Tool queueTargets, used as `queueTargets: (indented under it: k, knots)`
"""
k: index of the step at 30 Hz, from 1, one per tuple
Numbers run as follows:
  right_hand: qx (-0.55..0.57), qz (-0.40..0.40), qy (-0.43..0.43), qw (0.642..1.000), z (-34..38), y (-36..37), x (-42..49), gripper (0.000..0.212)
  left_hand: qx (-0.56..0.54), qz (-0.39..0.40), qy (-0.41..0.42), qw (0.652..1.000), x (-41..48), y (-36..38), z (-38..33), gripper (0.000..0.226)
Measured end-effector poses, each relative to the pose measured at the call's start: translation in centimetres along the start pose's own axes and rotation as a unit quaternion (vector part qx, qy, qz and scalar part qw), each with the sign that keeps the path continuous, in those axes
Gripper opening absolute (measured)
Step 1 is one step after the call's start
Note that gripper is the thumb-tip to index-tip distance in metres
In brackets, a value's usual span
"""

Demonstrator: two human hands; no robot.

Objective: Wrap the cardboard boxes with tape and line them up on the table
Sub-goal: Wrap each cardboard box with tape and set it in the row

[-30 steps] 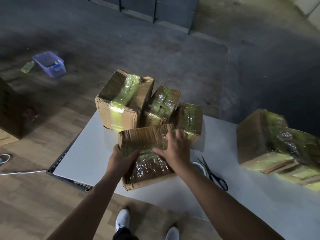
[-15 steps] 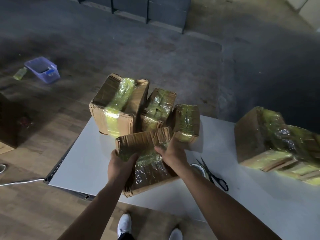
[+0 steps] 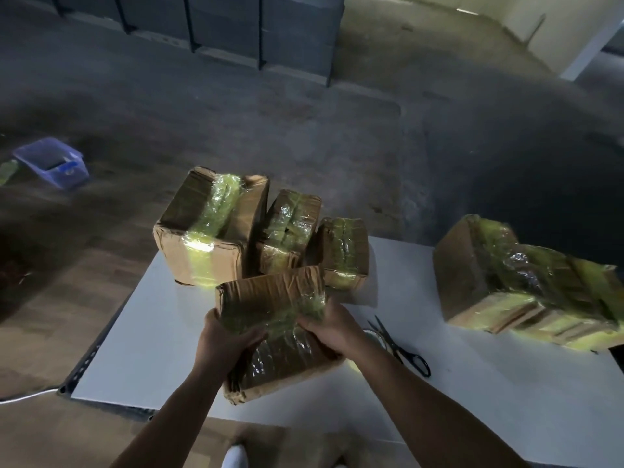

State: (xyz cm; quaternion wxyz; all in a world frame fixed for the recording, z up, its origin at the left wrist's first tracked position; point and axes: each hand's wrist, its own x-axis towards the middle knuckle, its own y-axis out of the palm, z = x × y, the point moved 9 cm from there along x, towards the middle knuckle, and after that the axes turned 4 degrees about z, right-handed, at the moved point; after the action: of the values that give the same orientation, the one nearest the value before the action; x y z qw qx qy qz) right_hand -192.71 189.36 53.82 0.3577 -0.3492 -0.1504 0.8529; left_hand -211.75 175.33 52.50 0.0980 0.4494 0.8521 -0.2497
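I grip the taped cardboard box (image 3: pixel 270 315) with left hand (image 3: pixel 226 342) and right hand (image 3: pixel 332 327) over the table's (image 3: pixel 472 400) near edge. My right wrist hides most of the tape roll (image 3: pixel 374 334); the far-right box (image 3: pixel 489 271) runs off-frame. The right hand has slid from top to side.

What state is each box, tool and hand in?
Nearest brown cardboard box: taped, tilted, held in both hands.
Left hand: grips that box.
Right hand: grips that box.
Large brown box: taped, resting on white table.
Middle brown box: taped, on table.
Small brown box: taped, on table.
Far-right box pile: taped, on table.
Black-handled scissors: lying, blades slightly apart.
Tape roll: flat, partly hidden.
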Motion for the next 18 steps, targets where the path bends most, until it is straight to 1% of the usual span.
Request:
queueTargets:
  k: [2,3,4,6,7,8,9,11,13,14,16,17,18]
  knots:
    - [-0.011,0.018,0.008,1.000,-0.3,0.0,-0.1,0.072,-0.004,0.008,-0.006,1.000,-0.1,0.2,-0.3,0.071]
    - [-0.015,0.027,0.009,0.999,-0.3,0.0,-0.4,0.068,-0.006,0.017,-0.010,1.000,-0.3,0.3,-0.3,0.068]
    - [-0.015,0.030,0.007,0.999,-0.1,-0.2,-0.8,0.059,-0.012,0.031,-0.017,0.999,-0.6,0.4,-0.2,0.068]
    - [-0.002,0.031,-0.007,0.999,0.4,-1.1,-1.7,0.031,-0.043,0.047,-0.055,0.996,-1.5,-0.2,-0.2,0.074]
    - [0.002,0.036,-0.019,0.999,1.0,-1.9,-2.0,0.025,-0.051,0.041,-0.069,0.996,-1.8,-1.1,-0.5,0.081]
    - [0.000,0.044,-0.027,0.999,1.7,-2.9,-2.4,0.025,-0.035,0.026,-0.061,0.997,-1.9,-2.2,-1.3,0.089]
    - [-0.014,0.057,-0.031,0.998,2.6,-3.9,-2.8,0.026,0.003,0.018,-0.031,0.999,-2.0,-3.3,-2.8,0.098]
    - [-0.080,0.088,-0.044,0.992,4.4,-5.8,-3.4,0.031,0.082,0.040,0.054,0.994,-1.9,-4.0,-6.9,0.108]
    - [-0.161,0.114,-0.066,0.978,6.3,-7.0,-4.0,0.038,0.138,0.119,0.117,0.976,-1.6,-2.2,-10.5,0.103]
    - [-0.192,0.125,-0.077,0.970,7.4,-7.4,-4.3,0.041,0.133,0.176,0.122,0.968,-1.4,-0.7,-11.6,0.099]
    - [-0.238,0.133,-0.102,0.957,9.4,-7.9,-4.5,0.035,0.054,0.274,0.105,0.954,-1.4,1.8,-13.2,0.087]
    - [-0.257,0.127,-0.115,0.951,10.3,-8.2,-4.6,0.033,0.011,0.294,0.107,0.950,-1.3,2.5,-13.9,0.076]
    - [-0.278,0.109,-0.127,0.946,11.2,-8.8,-4.7,0.034,-0.013,0.289,0.122,0.950,-1.1,2.8,-14.7,0.062]
